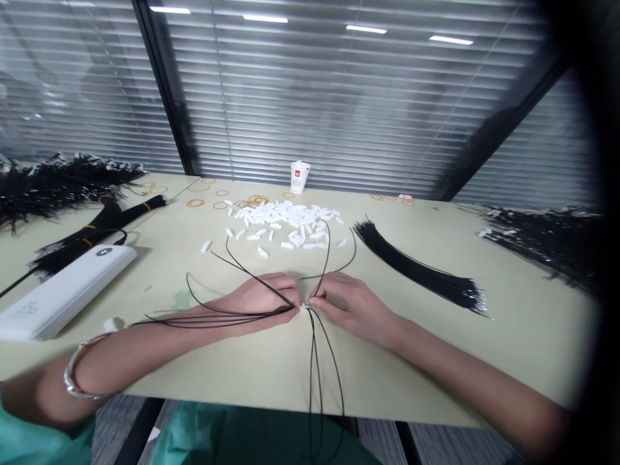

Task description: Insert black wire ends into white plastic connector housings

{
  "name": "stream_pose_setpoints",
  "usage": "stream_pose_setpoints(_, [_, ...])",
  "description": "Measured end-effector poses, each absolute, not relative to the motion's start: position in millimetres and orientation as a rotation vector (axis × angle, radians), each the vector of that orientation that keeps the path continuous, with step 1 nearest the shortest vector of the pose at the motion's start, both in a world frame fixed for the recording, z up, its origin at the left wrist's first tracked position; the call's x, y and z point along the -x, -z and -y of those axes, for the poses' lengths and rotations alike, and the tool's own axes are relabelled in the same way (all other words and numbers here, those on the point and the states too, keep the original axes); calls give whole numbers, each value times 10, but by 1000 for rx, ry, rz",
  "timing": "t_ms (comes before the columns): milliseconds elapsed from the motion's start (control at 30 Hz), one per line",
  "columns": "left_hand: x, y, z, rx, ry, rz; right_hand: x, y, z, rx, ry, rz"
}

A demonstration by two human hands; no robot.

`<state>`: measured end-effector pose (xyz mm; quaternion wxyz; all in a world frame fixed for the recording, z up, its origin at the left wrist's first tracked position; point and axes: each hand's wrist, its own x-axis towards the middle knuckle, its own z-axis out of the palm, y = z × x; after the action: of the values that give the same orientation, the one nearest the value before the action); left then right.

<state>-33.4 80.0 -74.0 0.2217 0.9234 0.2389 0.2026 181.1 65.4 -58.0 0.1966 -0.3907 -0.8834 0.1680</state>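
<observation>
My left hand [256, 298] rests on the pale table [436, 361] with its fingers pinched on several thin black wires [213, 318] that fan out to the left. My right hand [346, 303] faces it, fingertips pinched at the same spot, where a small white connector [304, 309] shows between both hands. More black wires [317, 361] trail from that spot down over the table's front edge. A silver bangle [72, 374] circles my left wrist.
A heap of white connectors [285, 223] lies behind the hands, with rubber bands [196, 203] and a paper cup [299, 176] further back. A loose black wire bundle [421, 271] lies right. Tied bundles [92, 232] and a white box [62, 290] sit left.
</observation>
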Motion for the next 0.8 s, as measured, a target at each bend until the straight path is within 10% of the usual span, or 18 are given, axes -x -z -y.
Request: stream_pose_setpoints(800, [360,618,-793,-2443,-592,-588,-1833,679,-699,915,-327,2548])
